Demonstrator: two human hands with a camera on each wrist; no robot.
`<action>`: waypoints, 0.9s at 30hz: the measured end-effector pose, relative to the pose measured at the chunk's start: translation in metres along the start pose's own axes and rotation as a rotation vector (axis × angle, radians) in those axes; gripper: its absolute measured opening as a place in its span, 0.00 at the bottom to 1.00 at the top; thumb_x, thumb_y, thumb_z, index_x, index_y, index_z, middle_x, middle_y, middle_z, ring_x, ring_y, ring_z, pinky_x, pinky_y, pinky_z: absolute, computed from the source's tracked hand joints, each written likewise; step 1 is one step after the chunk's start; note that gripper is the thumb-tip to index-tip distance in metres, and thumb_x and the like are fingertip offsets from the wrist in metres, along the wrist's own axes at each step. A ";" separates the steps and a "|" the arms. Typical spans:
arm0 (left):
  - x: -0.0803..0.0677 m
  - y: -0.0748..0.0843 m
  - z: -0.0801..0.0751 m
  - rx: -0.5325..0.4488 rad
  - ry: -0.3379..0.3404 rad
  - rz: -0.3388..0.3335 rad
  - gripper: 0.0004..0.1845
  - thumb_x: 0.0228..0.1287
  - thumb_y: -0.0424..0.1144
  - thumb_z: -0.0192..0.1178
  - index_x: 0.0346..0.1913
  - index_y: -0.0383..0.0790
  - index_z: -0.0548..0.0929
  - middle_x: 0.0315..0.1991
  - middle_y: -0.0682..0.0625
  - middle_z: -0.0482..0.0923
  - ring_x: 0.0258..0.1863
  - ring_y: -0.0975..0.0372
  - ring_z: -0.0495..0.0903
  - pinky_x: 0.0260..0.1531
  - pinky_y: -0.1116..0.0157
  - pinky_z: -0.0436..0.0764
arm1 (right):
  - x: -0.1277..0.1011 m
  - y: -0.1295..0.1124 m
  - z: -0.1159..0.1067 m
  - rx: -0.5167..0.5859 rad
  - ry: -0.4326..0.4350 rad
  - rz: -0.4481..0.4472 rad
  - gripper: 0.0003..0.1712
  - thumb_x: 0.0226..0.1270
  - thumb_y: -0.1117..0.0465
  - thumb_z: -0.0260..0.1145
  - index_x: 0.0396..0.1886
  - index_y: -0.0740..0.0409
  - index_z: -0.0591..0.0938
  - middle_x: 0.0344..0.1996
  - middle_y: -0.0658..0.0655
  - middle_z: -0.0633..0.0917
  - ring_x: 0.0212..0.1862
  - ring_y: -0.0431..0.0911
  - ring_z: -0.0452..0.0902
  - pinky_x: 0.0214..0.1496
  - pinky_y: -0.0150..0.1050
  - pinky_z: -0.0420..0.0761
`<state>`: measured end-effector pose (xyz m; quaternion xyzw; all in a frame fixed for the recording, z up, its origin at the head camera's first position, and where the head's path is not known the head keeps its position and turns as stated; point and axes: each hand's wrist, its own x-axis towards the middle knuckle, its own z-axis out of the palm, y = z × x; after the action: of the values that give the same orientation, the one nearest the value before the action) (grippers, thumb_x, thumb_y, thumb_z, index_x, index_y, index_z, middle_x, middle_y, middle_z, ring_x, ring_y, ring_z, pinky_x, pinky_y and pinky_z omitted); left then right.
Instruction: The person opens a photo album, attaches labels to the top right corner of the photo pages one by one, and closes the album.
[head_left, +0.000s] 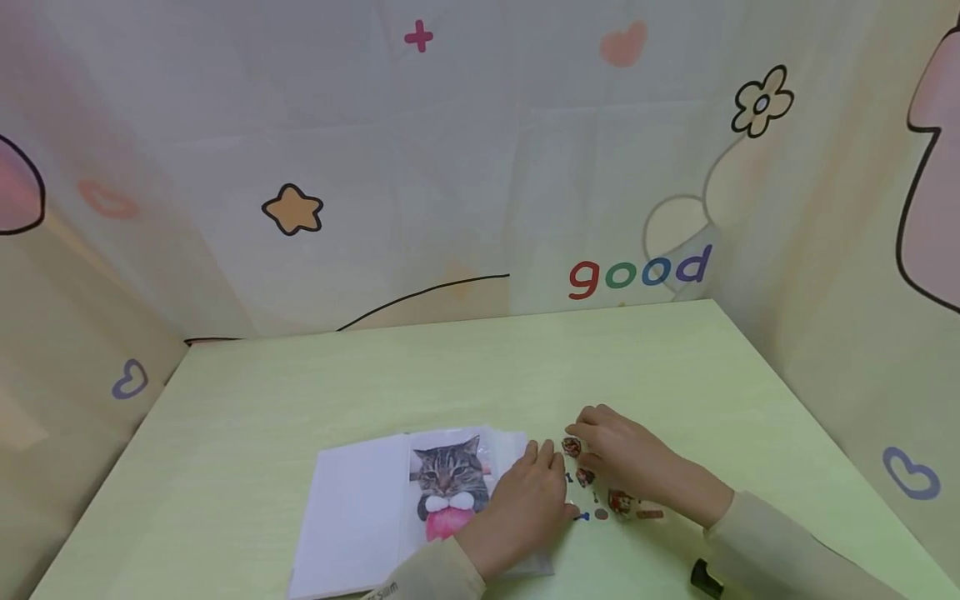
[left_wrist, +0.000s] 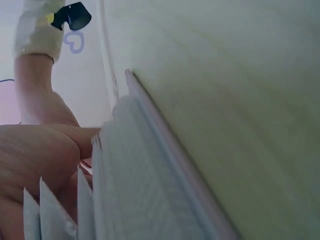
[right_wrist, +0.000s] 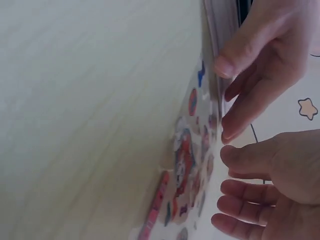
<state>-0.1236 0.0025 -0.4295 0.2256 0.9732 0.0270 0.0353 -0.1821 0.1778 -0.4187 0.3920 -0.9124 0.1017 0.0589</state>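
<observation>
A white book of clear sleeves [head_left: 348, 517] lies spread on the table, with a cat picture [head_left: 450, 467] on its right-hand page. My left hand [head_left: 525, 496] rests over the book's right edge, fingers extended, thumb out toward the stickers. Its palm lies by the stacked page edges [left_wrist: 145, 175] in the left wrist view. Beside the book is a clear sticker sheet [right_wrist: 182, 160] with small colourful figures. My right hand [head_left: 630, 454] is over the sheet's far part, fingers loosely bent around a round sticker [head_left: 572, 447]; nothing shows between thumb and fingers in the right wrist view.
The pale green table [head_left: 337, 383] extends behind and to both sides of the book. Printed curtains [head_left: 480, 167] enclose its back and sides. A small black object [head_left: 706, 578] shows at the right sleeve near the front.
</observation>
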 end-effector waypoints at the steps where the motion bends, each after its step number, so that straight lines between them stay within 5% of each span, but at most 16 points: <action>1: 0.001 0.001 0.000 0.002 -0.007 -0.006 0.37 0.71 0.56 0.64 0.70 0.31 0.75 0.73 0.39 0.70 0.73 0.48 0.68 0.71 0.61 0.68 | 0.002 0.001 0.002 0.010 -0.005 -0.017 0.17 0.59 0.69 0.78 0.48 0.65 0.87 0.39 0.54 0.83 0.44 0.49 0.78 0.45 0.40 0.83; 10: 0.007 0.007 0.003 0.026 -0.093 -0.046 0.37 0.74 0.58 0.60 0.74 0.35 0.72 0.76 0.43 0.66 0.75 0.50 0.65 0.70 0.60 0.69 | 0.009 0.008 0.015 0.006 -0.034 -0.067 0.10 0.65 0.68 0.75 0.45 0.62 0.87 0.38 0.52 0.81 0.41 0.47 0.73 0.44 0.39 0.80; 20: 0.007 0.007 0.005 0.100 -0.055 -0.008 0.35 0.72 0.59 0.61 0.70 0.36 0.77 0.73 0.44 0.70 0.73 0.51 0.68 0.67 0.62 0.72 | 0.012 0.009 0.016 0.002 -0.047 -0.052 0.05 0.65 0.68 0.75 0.40 0.60 0.88 0.37 0.52 0.81 0.42 0.46 0.75 0.51 0.44 0.80; 27: 0.006 0.009 0.003 0.093 -0.049 -0.012 0.34 0.71 0.59 0.63 0.69 0.38 0.78 0.73 0.46 0.71 0.72 0.51 0.69 0.66 0.61 0.74 | 0.011 0.008 0.011 0.089 -0.029 -0.038 0.06 0.62 0.70 0.76 0.35 0.56 0.88 0.33 0.47 0.81 0.39 0.43 0.73 0.42 0.39 0.80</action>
<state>-0.1252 0.0129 -0.4319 0.2217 0.9736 -0.0243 0.0489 -0.1959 0.1728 -0.4283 0.4129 -0.9002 0.1352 0.0302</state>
